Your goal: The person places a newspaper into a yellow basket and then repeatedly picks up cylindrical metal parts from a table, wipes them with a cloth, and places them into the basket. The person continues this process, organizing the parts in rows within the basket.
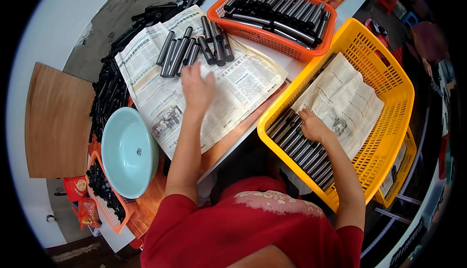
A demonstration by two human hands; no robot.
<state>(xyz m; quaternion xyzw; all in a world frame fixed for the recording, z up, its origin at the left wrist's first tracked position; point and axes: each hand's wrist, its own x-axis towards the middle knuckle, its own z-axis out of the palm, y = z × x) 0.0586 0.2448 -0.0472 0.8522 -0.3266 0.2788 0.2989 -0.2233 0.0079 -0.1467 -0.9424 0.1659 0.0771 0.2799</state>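
My left hand (197,90) is over the newspaper (194,107) on the table, fingertips close to the near ends of a loose group of dark grey metal rods (177,51). It is a little blurred, with the thumb apart from the fingers and no rod visibly in its grasp. Inside the yellow plastic basket (377,54) at my right, my right hand (317,127) curls its fingers at the end of a metal rod (296,137) in a row of such rods. The fingers partly hide it. Another newspaper sheet (348,90) lies in the same basket beside this row.
An orange basket (272,37) packed with metal rods stands at the back. Many black rods (109,83) are heaped along the table's left side. Nearer are a light blue basin (129,154) and an orange basket with small black parts (104,190). A wooden board (58,122) stands farther left.
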